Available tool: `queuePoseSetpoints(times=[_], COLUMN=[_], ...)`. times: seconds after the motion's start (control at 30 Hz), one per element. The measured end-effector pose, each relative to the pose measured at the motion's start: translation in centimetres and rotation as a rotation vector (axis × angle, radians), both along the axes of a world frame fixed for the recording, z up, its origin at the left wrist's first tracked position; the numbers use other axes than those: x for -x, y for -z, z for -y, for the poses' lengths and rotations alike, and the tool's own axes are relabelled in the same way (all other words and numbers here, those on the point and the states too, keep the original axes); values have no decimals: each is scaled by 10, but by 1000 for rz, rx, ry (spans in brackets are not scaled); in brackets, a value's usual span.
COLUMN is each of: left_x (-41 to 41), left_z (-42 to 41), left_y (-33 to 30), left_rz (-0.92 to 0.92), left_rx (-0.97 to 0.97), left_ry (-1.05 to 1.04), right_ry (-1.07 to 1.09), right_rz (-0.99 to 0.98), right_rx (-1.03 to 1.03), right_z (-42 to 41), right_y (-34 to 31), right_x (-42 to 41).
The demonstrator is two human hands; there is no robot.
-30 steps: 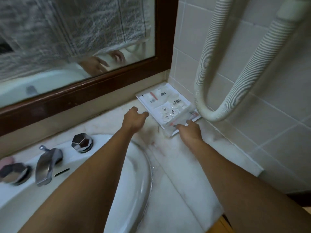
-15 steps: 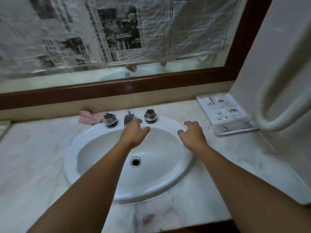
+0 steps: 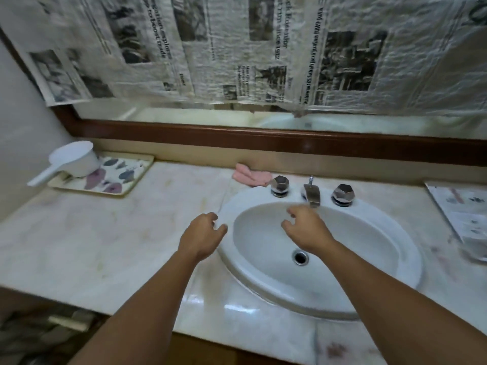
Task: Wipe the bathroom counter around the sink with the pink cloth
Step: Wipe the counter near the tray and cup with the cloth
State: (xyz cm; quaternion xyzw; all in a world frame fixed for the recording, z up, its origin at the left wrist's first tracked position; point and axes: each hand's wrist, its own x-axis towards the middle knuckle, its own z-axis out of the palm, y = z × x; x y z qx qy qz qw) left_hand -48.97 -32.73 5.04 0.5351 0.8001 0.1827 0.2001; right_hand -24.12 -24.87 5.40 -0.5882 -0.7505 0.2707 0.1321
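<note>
The pink cloth lies crumpled on the marble counter behind the sink's left rim, beside the left tap knob. The white oval sink is set in the counter's middle. My left hand hovers at the sink's left rim, fingers loosely curled, holding nothing. Over the basin, below the spout, my right hand is also loosely curled and empty. Both hands are well short of the cloth.
A white plastic scoop sits on a patterned tray at the far left. A flat white packet lies at the right edge. The right tap knob is behind the basin. Newspaper covers the mirror above.
Both hands left the white packet at the right and swung left across the sink. The view followed leftwards, bringing the tray and scoop into sight.
</note>
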Motion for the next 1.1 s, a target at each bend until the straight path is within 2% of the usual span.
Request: queuePoseSetpoints(times=[0.13,0.3,0.6,0.8,0.97,1.1], left_x=[53,84,56,40,71,85], left_z=[9,12,-22,-53,-22,-8], left_y=[14,39,72,84,111,129], left_rz=[-80,-83,6,-23,-188,-268], left_rx=[16,35,14,-48,-18,-34], left_ry=[22,32,91,-59,-177,-137], right_ry=[-52,-63,-154,-263,-259,-224], right_rz=[100,134,174,203,252,398], right_rx=[-15,-31,-29,-68,-145,-163], right_z=[-1,-10,-66,-125,-169,-195], right_y=[11,22,34,56,75,94], right_x=[50,97,150,160,181,195])
